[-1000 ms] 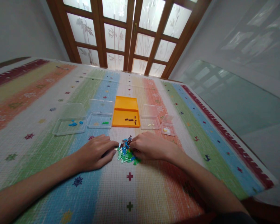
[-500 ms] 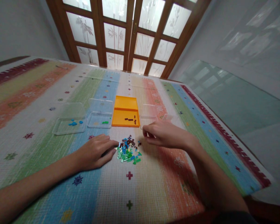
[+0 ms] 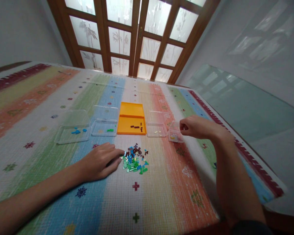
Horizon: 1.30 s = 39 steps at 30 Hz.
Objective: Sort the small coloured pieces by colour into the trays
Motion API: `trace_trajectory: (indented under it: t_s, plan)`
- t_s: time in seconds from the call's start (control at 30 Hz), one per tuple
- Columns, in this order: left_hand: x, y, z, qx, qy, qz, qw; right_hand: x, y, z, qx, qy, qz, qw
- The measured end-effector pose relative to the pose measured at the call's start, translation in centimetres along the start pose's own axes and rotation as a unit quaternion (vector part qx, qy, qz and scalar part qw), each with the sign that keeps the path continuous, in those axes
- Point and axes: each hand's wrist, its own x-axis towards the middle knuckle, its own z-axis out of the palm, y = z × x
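A loose pile of small building bricks point(image 3: 133, 160) in green, blue, brown and pale colours lies on the tablecloth. My left hand point(image 3: 104, 161) rests at its left edge, fingers stretched out and apart, the index fingertip touching the pile. My right hand point(image 3: 196, 127) hovers at the right edge of a small clear box point(image 3: 175, 136) with yellowish pieces inside. Its fingers are curled together, and whatever they hold is hidden. Beside that box stands a clear box point(image 3: 156, 129) with a few pale bricks.
An open yellow case point(image 3: 131, 129) holds several brown bricks. To its left are a clear box point(image 3: 103, 133) with green bricks and another clear box point(image 3: 72, 140) with blue ones. A striped tablecloth point(image 3: 159, 202) covers the table; glazed wooden doors point(image 3: 134, 39) stand behind.
My right hand has moved right, from beside the pile to the small clear box, uncovering the box of pale bricks. My left hand has stayed in place.
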Motion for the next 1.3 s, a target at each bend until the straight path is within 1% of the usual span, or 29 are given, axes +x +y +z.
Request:
trace_trajectory:
  t_s: [0.1, 0.3, 0.53, 0.67, 0.73, 0.83, 0.93, 1.0, 1.07, 1.13, 1.23, 1.3]
  plan:
    - [0.0, 0.0, 0.0, 0.003, 0.002, 0.005, 1.000, 0.5, -0.3, 0.2, 0.008, -0.014, -0.004, 1.000]
    - [0.0, 0.0, 0.0, 0.004, -0.004, 0.004, 1.000, 1.1, -1.2, 0.5, 0.006, -0.014, -0.013, 1.000]
    - [0.0, 0.0, -0.1, -0.003, -0.002, 0.004, 1.000, 1.9, -0.8, 1.2, 0.003, -0.013, -0.030, 0.999]
    - [0.0, 0.0, -0.1, -0.001, -0.004, 0.001, 1.000, 1.8, -0.9, 1.1, 0.000, -0.010, -0.042, 0.999]
    - [0.0, 0.0, 0.0, -0.001, -0.005, 0.001, 1.000, 1.4, -1.2, 0.8, 0.017, 0.014, -0.063, 0.998]
    - [0.0, -0.1, 0.1, 0.003, -0.004, 0.002, 1.000, 0.3, -2.2, 0.0, 0.063, 0.080, -0.102, 0.990]
    - [-0.1, -0.1, 0.2, 0.009, -0.005, 0.003, 1.000, -0.8, -3.8, -0.5, 0.110, 0.136, -0.157, 0.972]
    - [-0.1, -0.1, 0.2, 0.012, -0.003, -0.003, 1.000, -1.4, -4.9, -0.3, 0.138, 0.162, -0.199, 0.957]
    - [-0.2, -0.1, 0.2, 0.015, 0.001, -0.014, 1.000, -1.8, -6.0, 0.4, 0.157, 0.179, -0.230, 0.944]
    - [-0.3, -0.1, 0.2, 0.017, 0.007, -0.028, 0.999, -1.8, -6.8, 1.6, 0.161, 0.203, -0.243, 0.935]
    - [-0.4, -0.1, 0.3, 0.016, 0.007, -0.047, 0.999, -1.2, -7.7, 4.2, 0.175, 0.255, -0.237, 0.921]
    - [-0.5, -0.1, 0.3, 0.019, 0.003, -0.057, 0.998, -0.7, -8.1, 6.0, 0.203, 0.293, -0.255, 0.899]
